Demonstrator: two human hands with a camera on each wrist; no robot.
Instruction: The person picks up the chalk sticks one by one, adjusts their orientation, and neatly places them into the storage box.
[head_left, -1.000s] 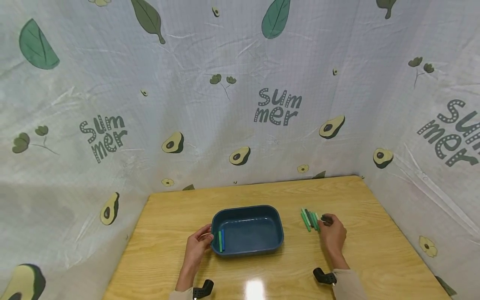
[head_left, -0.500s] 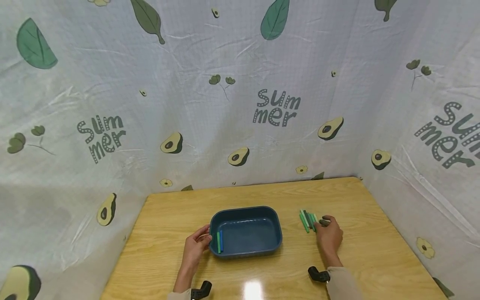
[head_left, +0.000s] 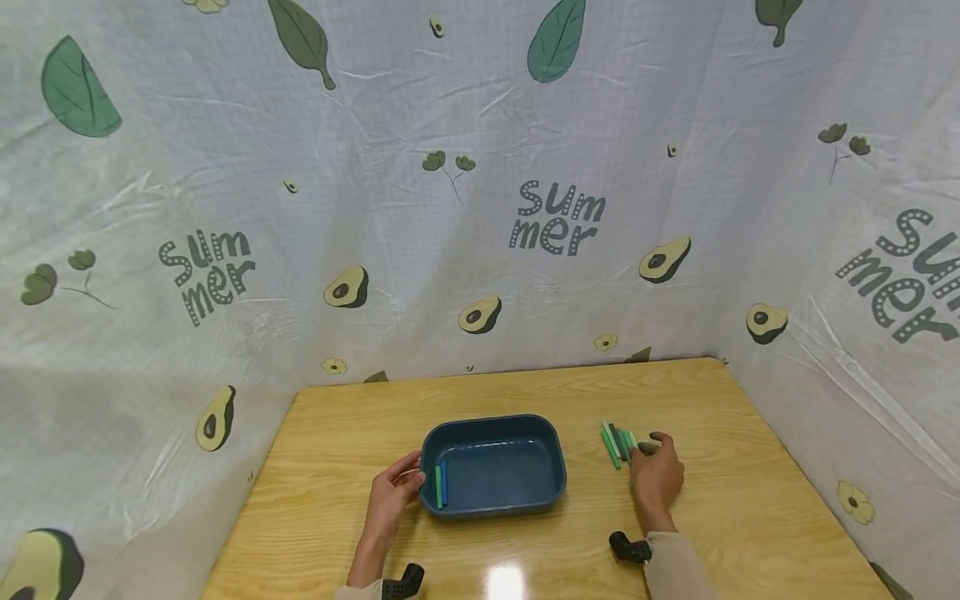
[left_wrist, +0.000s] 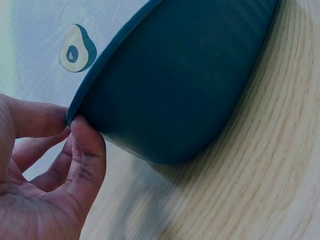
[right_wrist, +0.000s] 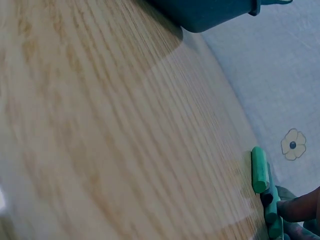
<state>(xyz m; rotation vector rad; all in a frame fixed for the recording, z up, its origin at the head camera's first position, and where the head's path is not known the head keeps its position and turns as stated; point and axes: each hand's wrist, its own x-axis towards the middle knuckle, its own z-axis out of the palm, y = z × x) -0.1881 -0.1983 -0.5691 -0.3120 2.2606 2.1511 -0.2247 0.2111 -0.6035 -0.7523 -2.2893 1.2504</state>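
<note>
In the head view my left hand (head_left: pixel 392 497) pinches the left rim of a dark blue rectangular tub (head_left: pixel 491 510). The left wrist view shows thumb and forefinger on the rim of the tub (left_wrist: pixel 170 95). Inside, at its left end, a green stick (head_left: pixel 438 487) and a blue stick (head_left: pixel 444 483) lie side by side. My right hand (head_left: pixel 657 473) is bent over the right end of a row of green sticks (head_left: pixel 611 446) on the table. In the right wrist view its thumb (right_wrist: pixel 300 207) touches the green sticks (right_wrist: pixel 259 170). What its fingers hold is hidden.
The wooden table (head_left: pixel 352 425) carries the tub at its middle and the sticks to the right. A white printed sheet (head_left: pixel 420 208) hangs behind and at both sides. Glare lies on the front of the table.
My right hand has shifted slightly down and left, staying beside the row of sticks. The left hand and the tub stay nearly the same; the view sways a little.
</note>
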